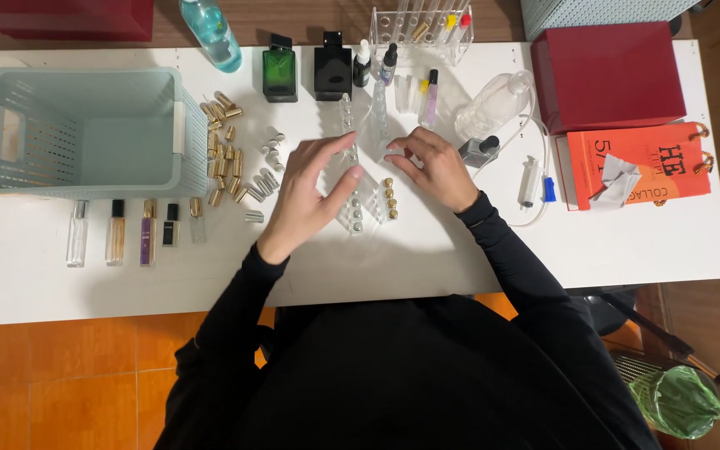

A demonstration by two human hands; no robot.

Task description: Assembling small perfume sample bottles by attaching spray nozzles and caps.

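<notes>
— Head view: where was the left hand (pixel 310 196)?
— Centre frame, fingers spread, holding nothing, over the small clear vials (pixel 358 212).
— And the right hand (pixel 435 167)?
— Just right of the vials, fingertips pinched near a clear upright tube (pixel 379 117); grip unclear.

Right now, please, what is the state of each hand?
Left hand: open, fingers spread above the small clear vials, holding nothing.
Right hand: fingers curled beside a clear tube; whether it grips anything cannot be told.
</notes>
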